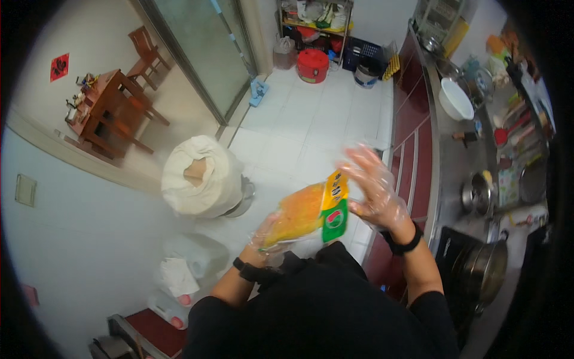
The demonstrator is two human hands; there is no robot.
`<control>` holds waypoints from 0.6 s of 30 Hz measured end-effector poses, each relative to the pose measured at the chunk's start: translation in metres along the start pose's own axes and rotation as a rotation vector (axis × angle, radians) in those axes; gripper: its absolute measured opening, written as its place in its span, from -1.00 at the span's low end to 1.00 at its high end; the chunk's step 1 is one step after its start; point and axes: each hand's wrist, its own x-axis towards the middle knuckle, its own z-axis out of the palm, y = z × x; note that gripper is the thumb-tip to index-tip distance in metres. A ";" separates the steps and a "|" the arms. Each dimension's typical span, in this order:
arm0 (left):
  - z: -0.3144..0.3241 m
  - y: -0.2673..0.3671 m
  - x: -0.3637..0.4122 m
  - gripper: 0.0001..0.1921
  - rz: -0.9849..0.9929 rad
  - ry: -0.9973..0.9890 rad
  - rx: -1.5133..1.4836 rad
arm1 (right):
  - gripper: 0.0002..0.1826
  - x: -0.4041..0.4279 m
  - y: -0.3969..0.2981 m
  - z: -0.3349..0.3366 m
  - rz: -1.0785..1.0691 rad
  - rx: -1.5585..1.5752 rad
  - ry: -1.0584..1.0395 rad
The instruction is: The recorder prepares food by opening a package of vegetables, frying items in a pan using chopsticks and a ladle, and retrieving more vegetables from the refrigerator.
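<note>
A plastic food package (pixel 305 208), with orange-yellow contents and a yellow and green printed end, is held in front of my black shirt. My left hand (pixel 267 233), in a clear disposable plastic glove, grips its lower left end. Beside the printed end is my right hand (pixel 372 188), gloved the same way, fingers spread and blurred. Its thumb is close to the package edge; whether it touches cannot be made out. The fingers of my left hand are partly hidden behind the package.
A cloth-covered round container (pixel 202 175) stands on the tiled floor at left. Along the right runs a steel counter (pixel 453 152) with a white basin (pixel 456 99), a metal pot (pixel 477 193) and a lidded pan (pixel 486 273). A mop (pixel 258 92) leans by the sliding door.
</note>
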 end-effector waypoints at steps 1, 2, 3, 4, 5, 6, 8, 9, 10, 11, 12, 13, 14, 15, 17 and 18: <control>0.012 0.005 0.015 -0.58 0.057 0.265 0.024 | -0.49 0.025 0.019 -0.005 -0.101 0.102 -0.151; 0.024 0.012 0.030 -0.60 0.153 0.135 0.207 | -0.49 0.044 0.036 -0.003 -0.135 0.101 -0.166; 0.036 0.019 0.045 -0.62 0.271 0.022 0.374 | -0.61 0.068 0.054 -0.002 -0.253 0.169 -0.225; 0.061 0.027 0.065 -0.64 0.330 0.133 0.321 | -0.73 0.092 0.075 0.003 -0.366 0.230 -0.285; 0.084 0.033 0.085 -0.66 0.380 0.241 0.260 | -0.73 0.113 0.093 0.004 -0.401 0.222 -0.297; 0.089 0.036 0.097 -0.67 0.524 0.301 0.449 | -0.79 0.132 0.104 0.009 -0.373 0.254 -0.374; 0.081 0.052 0.114 -0.58 0.449 0.002 0.153 | -0.87 0.172 0.114 0.019 -0.364 0.387 -0.521; 0.094 0.067 0.120 -0.53 0.558 0.132 0.552 | -0.87 0.196 0.121 0.024 -0.414 0.404 -0.546; 0.106 0.081 0.126 -0.49 0.626 0.355 1.074 | -0.87 0.222 0.130 0.031 -0.433 0.412 -0.546; 0.119 0.096 0.130 -0.44 0.654 0.595 1.455 | -0.87 0.246 0.135 0.039 -0.450 0.421 -0.540; 0.106 0.107 0.135 -0.43 0.778 0.416 0.785 | -0.87 0.266 0.134 0.050 -0.498 0.438 -0.560; 0.111 0.123 0.139 -0.39 0.864 0.390 0.601 | -0.86 0.287 0.137 0.060 -0.314 0.542 -0.641; 0.116 0.137 0.143 -0.36 0.950 0.355 0.413 | -0.84 0.306 0.141 0.070 -0.122 0.634 -0.721; 0.117 0.155 0.150 -0.33 1.032 0.307 0.233 | -0.84 0.323 0.149 0.083 -0.156 0.627 -0.739; 0.117 0.187 0.143 -0.23 1.279 0.207 0.089 | -0.78 0.364 0.163 0.110 -0.017 0.619 -0.837; 0.105 0.203 0.137 -0.18 1.323 0.019 -0.050 | -0.77 0.379 0.167 0.123 0.114 0.810 -0.849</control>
